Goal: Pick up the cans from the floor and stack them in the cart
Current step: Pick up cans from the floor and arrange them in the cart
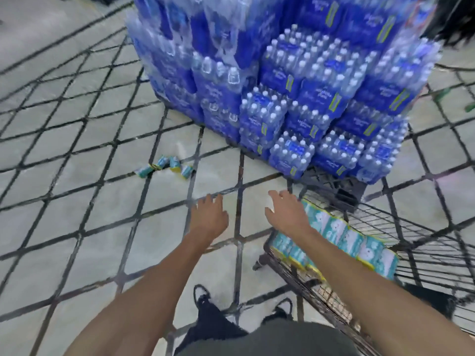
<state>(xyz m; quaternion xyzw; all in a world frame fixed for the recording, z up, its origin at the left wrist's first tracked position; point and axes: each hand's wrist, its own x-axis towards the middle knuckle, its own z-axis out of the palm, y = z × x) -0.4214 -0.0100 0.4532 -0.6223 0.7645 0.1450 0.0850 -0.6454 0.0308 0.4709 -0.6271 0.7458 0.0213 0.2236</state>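
We reach both arms forward over the tiled floor [77,155]. Our left hand [209,217] hangs with fingers spread and relaxed, holding nothing, and our right hand [285,214] does the same, fingers loose and apart, just beside the near corner of the cart [416,242]. A row of teal cans [344,235] is stacked along the cart's left wall, under our right forearm. Four more cans [164,165], as far as the blur lets us count, lie on the floor well ahead and to the left of our hands. Behind them stands a tall stack of water packs [295,80] on a pallet [331,186].
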